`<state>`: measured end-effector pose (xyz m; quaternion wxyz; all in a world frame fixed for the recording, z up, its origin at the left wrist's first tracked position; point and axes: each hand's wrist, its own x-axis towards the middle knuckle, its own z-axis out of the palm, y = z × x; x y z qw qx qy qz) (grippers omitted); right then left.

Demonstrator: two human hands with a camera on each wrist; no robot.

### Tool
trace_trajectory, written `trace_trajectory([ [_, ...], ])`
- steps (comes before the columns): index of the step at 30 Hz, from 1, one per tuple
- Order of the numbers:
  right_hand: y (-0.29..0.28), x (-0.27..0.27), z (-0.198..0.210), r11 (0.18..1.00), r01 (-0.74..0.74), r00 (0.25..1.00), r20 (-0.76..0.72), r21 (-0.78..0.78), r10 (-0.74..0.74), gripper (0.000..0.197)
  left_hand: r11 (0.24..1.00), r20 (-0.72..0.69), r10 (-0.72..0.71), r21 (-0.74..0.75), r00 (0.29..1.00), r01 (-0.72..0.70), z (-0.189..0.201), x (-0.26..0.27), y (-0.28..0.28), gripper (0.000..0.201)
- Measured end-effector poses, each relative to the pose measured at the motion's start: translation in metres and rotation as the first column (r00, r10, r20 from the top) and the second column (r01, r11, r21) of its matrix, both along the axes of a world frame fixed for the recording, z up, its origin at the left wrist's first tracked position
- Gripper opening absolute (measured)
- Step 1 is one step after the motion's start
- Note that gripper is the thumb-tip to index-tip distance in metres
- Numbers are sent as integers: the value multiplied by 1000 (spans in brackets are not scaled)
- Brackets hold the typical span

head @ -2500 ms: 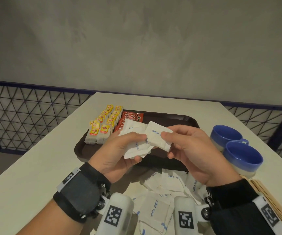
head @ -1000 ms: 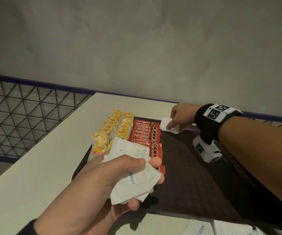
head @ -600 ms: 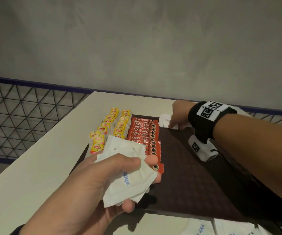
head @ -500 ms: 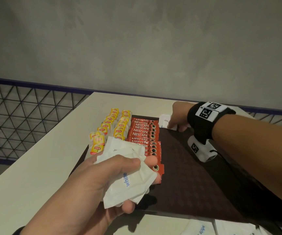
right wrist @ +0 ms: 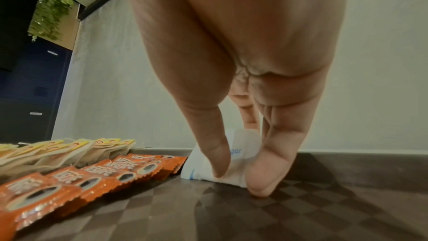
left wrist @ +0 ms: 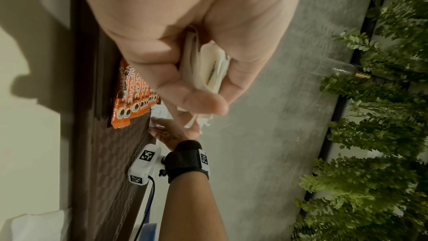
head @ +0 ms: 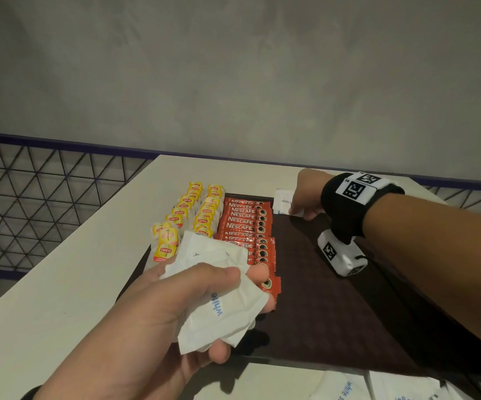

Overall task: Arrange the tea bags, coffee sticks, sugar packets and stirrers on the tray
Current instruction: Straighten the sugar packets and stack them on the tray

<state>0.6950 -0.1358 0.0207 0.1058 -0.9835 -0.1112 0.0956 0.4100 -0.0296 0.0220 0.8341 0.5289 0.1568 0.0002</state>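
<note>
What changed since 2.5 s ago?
The right hand left the bundle, reached to the tray's far edge and now pinches one sugar packet down beside the coffee sticks. The left hand moved left with the remaining sugar packets, still gripping them. Tea bags and coffee sticks stayed in their rows.

Near-edge sugar packets [head: 346,389] on bench: cropped by frame bottom. Packet count in left hand [head: 158,310]: indeterminate. Tray [head: 334,298] right side: hidden beneath forearm. Placed packet [head: 282,201] print: partly covered.
</note>
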Motion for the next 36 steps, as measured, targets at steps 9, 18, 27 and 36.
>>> trace_trajectory([
  [9, 8, -10, 2, 998, -25, 994, 101, -61, 31, 57, 993, -11, 79, -92, 997, -80, -5, 1, -1, 32],
  [18, -21, -34, 35, 990, -22, 1000, 18, 142, 20, 35, 964, 50, 139, -236, 989, -123, -14, -10, -3, 64],
  [27, -82, -158, 75, 829, -52, 926, -283, 557, 248, 33, 992, 90, 123, -45, 988, -119, -14, -33, -22, 61],
  [36, -111, -257, 17, 500, 187, 829, -410, 845, 382, 29, 994, 113, -16, 106, 993, 4, -10, -47, -44, 54],
])
